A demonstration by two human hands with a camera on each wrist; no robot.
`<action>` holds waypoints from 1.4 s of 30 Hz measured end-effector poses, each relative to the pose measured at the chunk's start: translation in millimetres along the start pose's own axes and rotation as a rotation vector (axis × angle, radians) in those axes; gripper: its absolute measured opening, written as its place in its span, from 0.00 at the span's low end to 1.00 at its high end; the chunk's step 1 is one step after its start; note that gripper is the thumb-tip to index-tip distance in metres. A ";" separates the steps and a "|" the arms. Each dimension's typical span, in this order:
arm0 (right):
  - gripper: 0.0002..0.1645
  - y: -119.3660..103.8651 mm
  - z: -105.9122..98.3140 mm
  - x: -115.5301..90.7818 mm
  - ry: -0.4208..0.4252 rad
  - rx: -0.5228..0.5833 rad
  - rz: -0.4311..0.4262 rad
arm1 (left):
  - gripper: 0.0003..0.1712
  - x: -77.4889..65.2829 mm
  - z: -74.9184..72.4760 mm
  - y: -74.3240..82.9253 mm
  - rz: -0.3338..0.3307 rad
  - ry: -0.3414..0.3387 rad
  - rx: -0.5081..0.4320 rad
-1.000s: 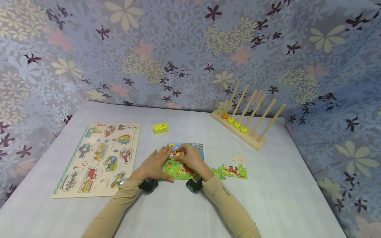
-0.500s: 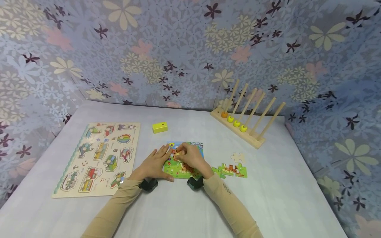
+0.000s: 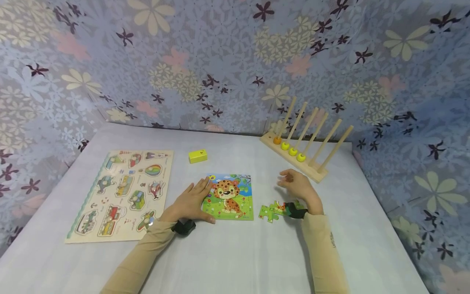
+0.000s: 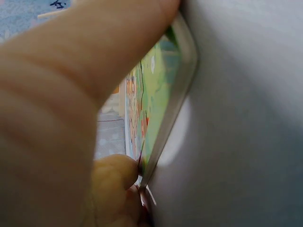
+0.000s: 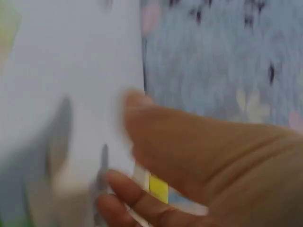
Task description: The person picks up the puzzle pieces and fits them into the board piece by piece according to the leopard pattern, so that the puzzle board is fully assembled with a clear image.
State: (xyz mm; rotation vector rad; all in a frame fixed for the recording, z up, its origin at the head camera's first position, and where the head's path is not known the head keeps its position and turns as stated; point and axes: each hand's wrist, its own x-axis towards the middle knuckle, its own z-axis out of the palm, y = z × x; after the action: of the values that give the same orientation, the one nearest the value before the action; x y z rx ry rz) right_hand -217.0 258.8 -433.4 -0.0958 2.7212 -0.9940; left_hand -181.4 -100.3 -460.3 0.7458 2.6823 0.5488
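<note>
A square leopard jigsaw puzzle [image 3: 231, 200] lies flat mid-table, its picture fully in view apart from the covered left edge. My left hand [image 3: 191, 204] rests along that left side with straight fingers, the thumb near the lower corner. In the left wrist view, thumb and fingers touch the puzzle's rim [image 4: 165, 118]. Right of the puzzle, my right hand [image 3: 299, 188] hovers with loosely bent fingers and holds nothing that I can see. Green loose jigsaw pieces [image 3: 269, 213] lie below it, partly hidden by its wrist camera. In the right wrist view, thumb [image 5: 165, 137] and fingers stand apart.
A wooden peg board with vehicle pictures [image 3: 121, 196] lies at left. Behind the puzzle sits a yellow block [image 3: 198, 156]. A wooden stand [image 3: 290, 153] with upright rods and several beads is at back right, just beyond my right hand. A flowered cloth hangs behind the table.
My right hand has left the leopard puzzle and moved right, over the loose pieces. The leopard's face is now uncovered, while the pale loose piece is hidden. My left hand stays put.
</note>
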 end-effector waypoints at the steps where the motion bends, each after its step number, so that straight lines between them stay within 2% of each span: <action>1: 0.31 7.4 -7.0 -4.8 -0.017 -0.027 0.016 | 0.70 0.2 -0.8 0.2 0.000 0.000 0.000; 3: 0.35 19.5 -17.3 -13.6 -0.059 -0.064 0.024 | 0.70 0.5 -1.6 -0.2 -0.003 0.000 -0.003; 6: 0.38 26.6 -24.6 -23.3 -0.087 -0.121 -0.021 | 0.70 0.2 -1.1 -0.7 -0.005 0.003 -0.010; 9: 0.35 25.4 -25.1 -27.3 -0.086 -0.139 -0.037 | 0.71 -0.3 0.2 -0.4 -0.002 0.011 -0.012; 13: 0.28 23.0 -18.7 -24.1 -0.074 -0.074 0.012 | 0.70 -0.3 1.6 0.1 0.005 0.014 -0.012; 16: 0.22 22.0 -10.2 -18.9 -0.036 -0.058 0.039 | 0.70 -0.6 2.8 -0.9 0.009 0.013 -0.009; 22: 0.10 18.1 7.0 -7.2 0.086 -0.184 -0.048 | 0.70 -0.6 2.7 -2.2 0.007 0.010 -0.002; 25: 0.10 15.5 11.7 -3.8 0.102 -0.172 -0.061 | 0.70 -0.3 2.4 -2.2 0.010 0.012 -0.007; 34: 0.31 6.0 15.8 -3.7 -0.021 -0.102 -0.068 | 0.70 0.0 0.2 -0.6 0.005 0.009 -0.012; 36: 0.29 5.5 15.8 -3.8 -0.024 -0.100 -0.080 | 0.70 0.2 0.0 -0.1 0.004 0.008 -0.013; 42: 0.14 4.1 9.4 -6.9 -0.018 -0.060 -0.067 | 0.69 0.2 0.8 -0.1 0.002 0.005 -0.009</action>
State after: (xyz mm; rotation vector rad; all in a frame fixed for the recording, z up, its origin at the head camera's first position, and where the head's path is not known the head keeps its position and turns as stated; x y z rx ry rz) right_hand -207.9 257.0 -441.6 -0.2070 2.7484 -0.9241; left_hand -181.3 -100.0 -461.1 0.7457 2.6821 0.5633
